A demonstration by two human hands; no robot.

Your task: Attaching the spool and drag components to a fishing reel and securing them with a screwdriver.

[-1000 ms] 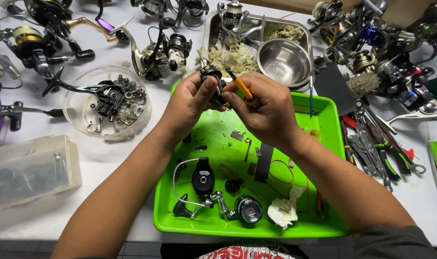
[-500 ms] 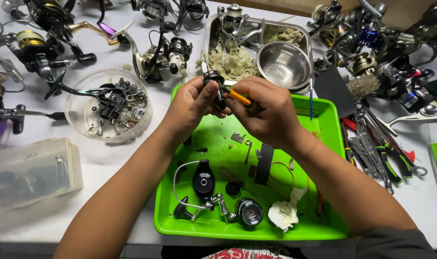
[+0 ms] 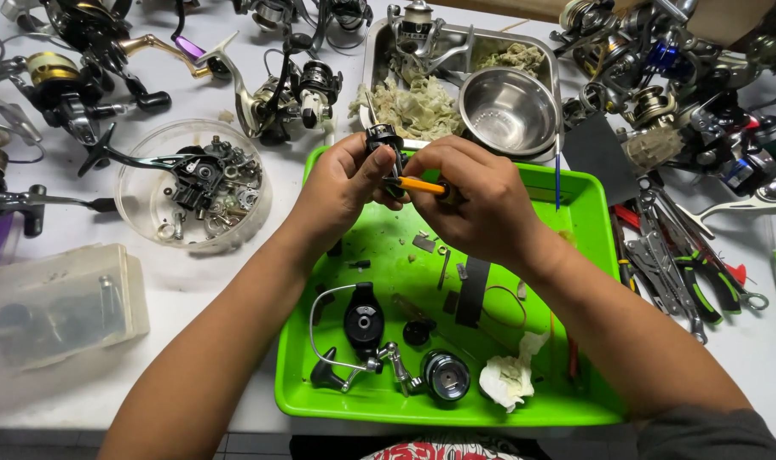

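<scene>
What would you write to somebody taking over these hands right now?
Left hand: fingers hold a small black reel part above the green tray.
Right hand: grips an orange-handled tool, tip at that part.
In the tray: reel rotor with bail wire, spool, crumpled tissue, small loose pieces.
Done: reel taken apart.
Left: the held part is not yet set down.
</scene>
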